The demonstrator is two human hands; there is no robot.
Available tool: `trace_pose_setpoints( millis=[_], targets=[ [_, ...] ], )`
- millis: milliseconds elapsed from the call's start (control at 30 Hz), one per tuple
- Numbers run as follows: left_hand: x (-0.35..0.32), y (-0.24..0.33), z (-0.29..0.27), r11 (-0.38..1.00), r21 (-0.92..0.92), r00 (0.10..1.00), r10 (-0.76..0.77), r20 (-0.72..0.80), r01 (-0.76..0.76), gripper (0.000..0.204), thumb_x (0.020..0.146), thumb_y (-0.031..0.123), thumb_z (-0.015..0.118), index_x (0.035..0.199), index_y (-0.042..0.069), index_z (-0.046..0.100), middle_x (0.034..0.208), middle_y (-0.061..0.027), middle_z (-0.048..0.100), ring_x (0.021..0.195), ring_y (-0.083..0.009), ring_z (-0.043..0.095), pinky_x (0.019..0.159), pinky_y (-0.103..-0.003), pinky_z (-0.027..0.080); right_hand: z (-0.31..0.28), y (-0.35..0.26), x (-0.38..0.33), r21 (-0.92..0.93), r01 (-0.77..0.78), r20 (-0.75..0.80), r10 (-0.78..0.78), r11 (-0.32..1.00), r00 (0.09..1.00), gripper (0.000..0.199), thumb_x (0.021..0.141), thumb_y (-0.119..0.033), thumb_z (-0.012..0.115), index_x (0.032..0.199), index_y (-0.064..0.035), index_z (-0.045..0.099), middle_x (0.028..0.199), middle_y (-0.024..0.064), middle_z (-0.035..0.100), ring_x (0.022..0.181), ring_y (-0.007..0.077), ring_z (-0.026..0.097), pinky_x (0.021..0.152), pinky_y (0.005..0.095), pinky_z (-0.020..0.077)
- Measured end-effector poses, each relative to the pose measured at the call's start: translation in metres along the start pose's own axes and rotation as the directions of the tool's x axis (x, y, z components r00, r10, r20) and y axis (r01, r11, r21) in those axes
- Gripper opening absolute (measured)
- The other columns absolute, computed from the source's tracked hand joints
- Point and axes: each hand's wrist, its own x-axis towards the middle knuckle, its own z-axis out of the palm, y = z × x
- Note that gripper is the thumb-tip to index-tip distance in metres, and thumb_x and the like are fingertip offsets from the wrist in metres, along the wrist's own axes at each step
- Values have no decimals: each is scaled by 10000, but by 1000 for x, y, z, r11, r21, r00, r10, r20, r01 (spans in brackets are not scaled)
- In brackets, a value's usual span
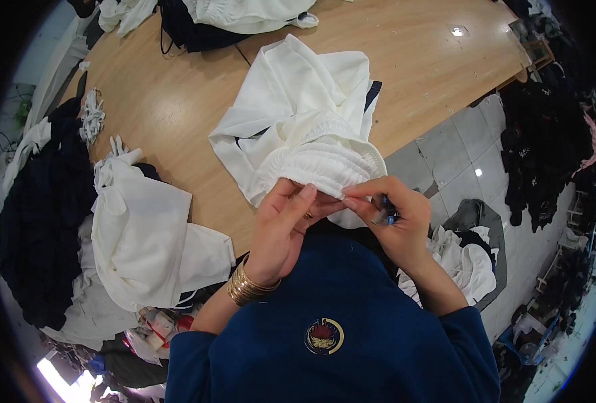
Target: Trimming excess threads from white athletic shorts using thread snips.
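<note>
White pants (298, 87) with a gathered elastic waistband and navy trim lie on the table, their waistband end raised at its near edge. My left hand (284, 225) is closed on the waistband from below, thumb on top. Beside it, the thumb and index finger of my right hand (398, 218) pinch the waistband's edge. Tucked in the right hand's curled fingers is a small shiny tool (385, 211) of metal and blue; the fingers hide most of it, so its kind is unclear.
The wooden table (432, 74) carries more white and dark garments (237, 13) at the far side. White garments (143, 228) hang over its left edge by a dark pile (46, 221). White scraps (92, 117) lie far left. Right, on the tiled floor, a grey bag (489, 218) holds white cloth.
</note>
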Motion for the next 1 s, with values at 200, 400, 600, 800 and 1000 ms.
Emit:
trace_pose_setpoints(
  millis=[200, 400, 600, 800, 1000],
  targets=[
    [6, -2, 8, 998, 52, 994, 37, -107, -32, 363, 826, 1, 589, 1162, -27, 452, 1066, -113, 582, 988, -180, 568, 889, -339, 454, 3, -4, 0, 303, -300, 54, 298, 904, 953, 148, 770, -20, 649, 894, -49, 575, 746, -17, 567, 664, 52, 482, 588, 202, 397],
    [6, -2, 6, 998, 28, 985, 54, -162, -50, 382, 803, -27, 601, 1160, -19, 464, 1079, -95, 573, 997, -157, 552, 899, -311, 433, -15, -10, -1, 267, -260, -15, 274, 928, 962, 244, 767, -172, 708, 911, -45, 558, 781, -4, 540, 688, 48, 454, 598, 196, 384],
    [7, -2, 9, 998, 12, 986, 56, -155, -54, 401, 797, -19, 611, 1170, -14, 462, 1111, -91, 557, 1037, -157, 529, 922, -304, 409, -14, -3, -13, -285, -88, 44, 105, 955, 993, 315, 726, -313, 720, 877, -72, 584, 678, 53, 582, 547, 212, 547, 492, 294, 401],
    [7, -3, 8, 998, 18, 984, 54, -167, -52, 405, 792, -15, 619, 1166, -13, 465, 1102, -88, 554, 1028, -157, 525, 920, -300, 405, -11, -4, -14, -394, -18, 20, 29, 919, 999, 248, 749, -285, 699, 817, -78, 582, 660, 45, 580, 487, 218, 524, 461, 299, 384],
    [6, -5, 9, 993, 78, 978, 106, -181, -93, 390, 782, -17, 632, 1140, -8, 479, 1075, -82, 558, 1002, -148, 527, 897, -292, 408, -9, -4, -12, -416, -2, 7, 5, 910, 1000, 241, 748, -284, 699, 808, -83, 581, 655, 40, 576, 491, 208, 525, 455, 298, 378]
  ],
)
